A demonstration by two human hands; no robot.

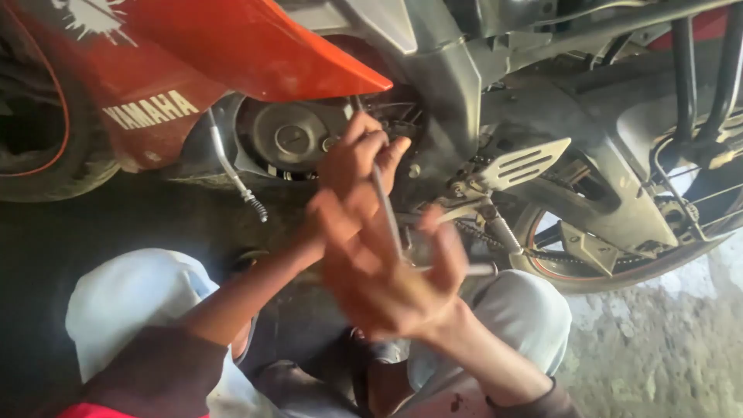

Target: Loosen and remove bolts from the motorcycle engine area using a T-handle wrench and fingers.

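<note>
I squat beside a red motorcycle point(232, 46). My left hand point(357, 159) reaches up to the engine's round side cover point(290, 138) and pinches the thin metal shaft of a T-handle wrench point(387, 213). My right hand point(387, 275) is lower, blurred, with fingers spread around the wrench's crossbar point(476, 269). The wrench tip is hidden behind my left fingers, close to the engine case.
A perforated metal footrest point(522, 162) juts out right of my hands, above the drive chain point(472, 232). The rear wheel point(642, 255) is at the right, the front tyre point(46, 162) at the left. A kick lever point(232, 174) hangs left of the engine. My knees point(131, 302) rest over a dark, stained concrete floor point(658, 348).
</note>
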